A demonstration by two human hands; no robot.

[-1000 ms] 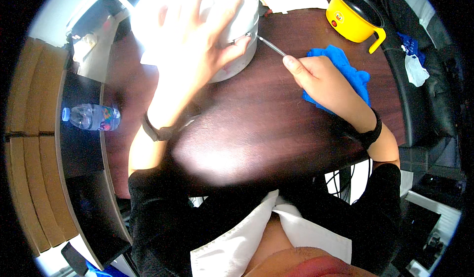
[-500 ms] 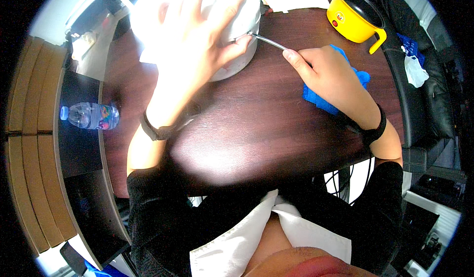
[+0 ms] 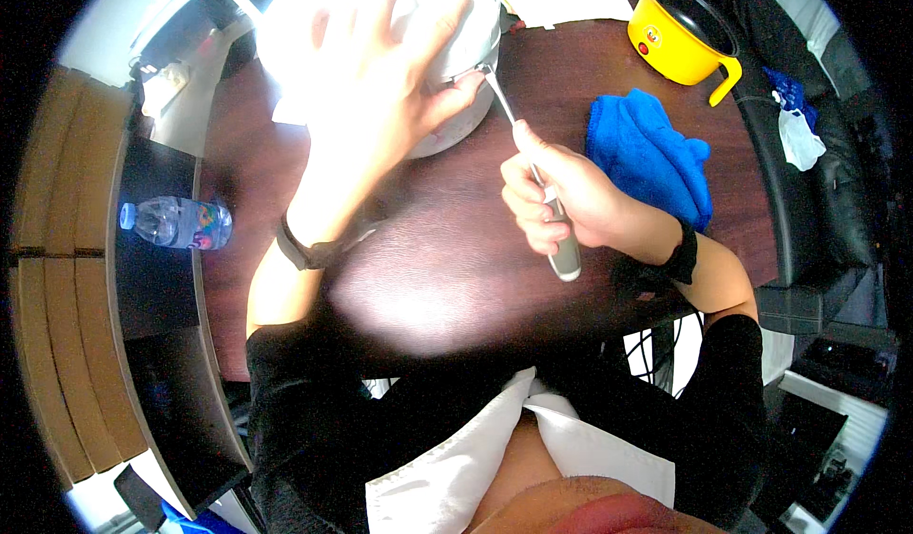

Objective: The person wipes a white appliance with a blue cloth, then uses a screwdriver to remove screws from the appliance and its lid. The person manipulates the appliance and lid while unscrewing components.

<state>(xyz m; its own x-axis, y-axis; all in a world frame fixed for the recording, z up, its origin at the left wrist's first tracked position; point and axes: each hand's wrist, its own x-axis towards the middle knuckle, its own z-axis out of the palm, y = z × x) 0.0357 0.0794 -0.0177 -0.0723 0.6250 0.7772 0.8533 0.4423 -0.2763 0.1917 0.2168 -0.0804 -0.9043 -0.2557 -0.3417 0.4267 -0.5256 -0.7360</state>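
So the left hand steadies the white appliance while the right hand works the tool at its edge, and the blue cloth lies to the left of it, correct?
Not quite: the head view shows the blue cloth lying right of the white appliance, beyond the right hand. The left hand does rest on the appliance, and the tool reaches its edge.

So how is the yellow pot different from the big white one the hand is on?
The yellow pot is smaller, stands alone at the table's far right, and nobody touches it; its dark inside and its handle show. The white pot is bigger and washed out by glare; the left hand lies spread over it, and the right hand brings a metal tool against its side. Both sit on the dark wooden table.
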